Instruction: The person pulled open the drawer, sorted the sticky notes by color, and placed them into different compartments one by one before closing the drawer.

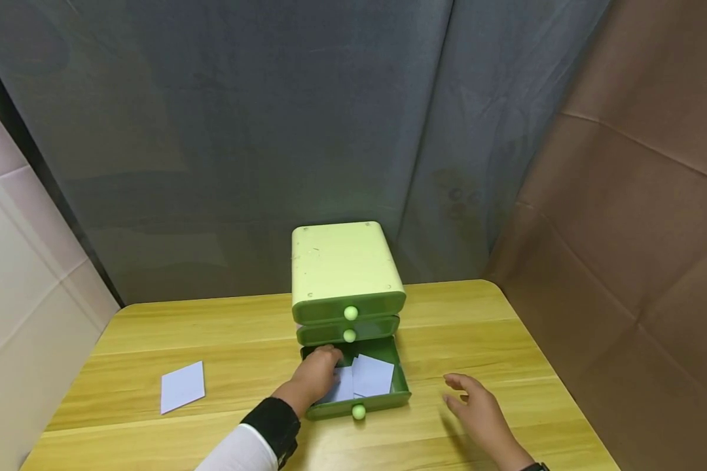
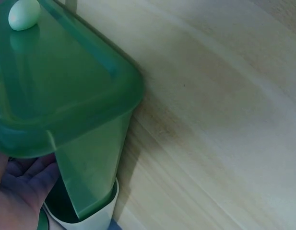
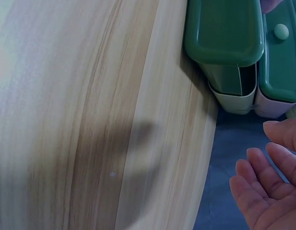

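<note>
A small green drawer cabinet with a pale yellow-green top (image 1: 347, 261) stands at the back of the table. Its bottom drawer (image 1: 380, 350) is pulled out and holds several white paper sheets (image 1: 373, 376). My left hand (image 1: 317, 374) reaches into the left side of this drawer, beside the sheets. In the left wrist view, the drawer front hides its fingertips, so I cannot tell if they pinch anything. My right hand (image 1: 477, 413) hovers to the right of the drawer, fingers loosely bent and nothing in them. The right wrist view shows its fingers (image 3: 263, 167) spread apart from the thumb.
Another white paper sheet (image 1: 182, 387) lies on the wooden table (image 1: 241, 340), left of the cabinet. The middle drawer (image 1: 330, 333) and the top drawer (image 1: 324, 309) have round pale green knobs. A grey curtain (image 1: 271, 144) hangs behind, and a brown cloth (image 1: 642, 196) on the right.
</note>
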`<action>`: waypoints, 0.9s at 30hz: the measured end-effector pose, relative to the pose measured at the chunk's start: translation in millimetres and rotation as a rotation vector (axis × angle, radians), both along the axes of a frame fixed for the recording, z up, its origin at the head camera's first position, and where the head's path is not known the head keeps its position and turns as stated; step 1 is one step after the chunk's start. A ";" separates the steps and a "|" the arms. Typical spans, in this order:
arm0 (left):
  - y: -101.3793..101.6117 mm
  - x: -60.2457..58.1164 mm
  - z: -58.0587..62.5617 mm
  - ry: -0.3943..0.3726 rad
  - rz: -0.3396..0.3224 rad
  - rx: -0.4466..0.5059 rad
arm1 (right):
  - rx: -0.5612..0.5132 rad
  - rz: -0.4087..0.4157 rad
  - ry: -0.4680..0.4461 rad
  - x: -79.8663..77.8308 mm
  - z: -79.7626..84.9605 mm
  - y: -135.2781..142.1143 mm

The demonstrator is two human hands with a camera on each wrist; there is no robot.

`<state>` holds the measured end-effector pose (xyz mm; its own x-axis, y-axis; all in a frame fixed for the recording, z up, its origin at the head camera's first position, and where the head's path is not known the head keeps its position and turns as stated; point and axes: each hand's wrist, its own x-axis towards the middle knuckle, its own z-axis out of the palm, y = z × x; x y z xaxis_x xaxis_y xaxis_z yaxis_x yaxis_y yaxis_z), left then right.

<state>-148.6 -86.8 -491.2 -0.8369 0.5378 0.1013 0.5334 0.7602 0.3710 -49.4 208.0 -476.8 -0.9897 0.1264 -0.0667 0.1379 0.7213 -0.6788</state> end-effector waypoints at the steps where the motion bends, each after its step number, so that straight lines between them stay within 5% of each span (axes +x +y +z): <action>1: -0.9 0.5 0.1 0.003 0.000 0.001 | -0.001 0.001 -0.001 -0.5 0.0 -0.7; 17: -23.8 10.4 -0.6 0.051 0.031 0.041 | -0.047 0.015 -0.022 -4.7 2.3 -14.3; 27: -55.2 22.7 10.4 0.027 0.075 0.137 | -0.012 0.063 0.033 -9.7 3.9 -29.7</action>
